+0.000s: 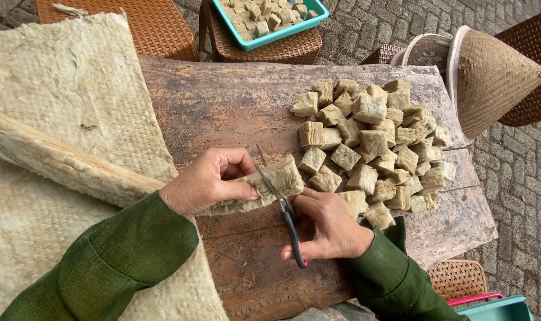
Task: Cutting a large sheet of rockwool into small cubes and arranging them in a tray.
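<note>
A heap of cut cubes (374, 142) is piled at two o'clock on the wooden board (223, 107), where a fibrous strip (264, 187) is pinched by the left hand (208, 181) and scissors (282, 208) are gripped by the right hand (330, 229) at five o'clock.

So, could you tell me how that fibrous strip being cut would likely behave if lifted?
The strip looks soft and fibrous, so probably light and somewhat floppy. Its frayed edges suggest it may shed. Scissors cut it, so it is hardly stiff.
</note>
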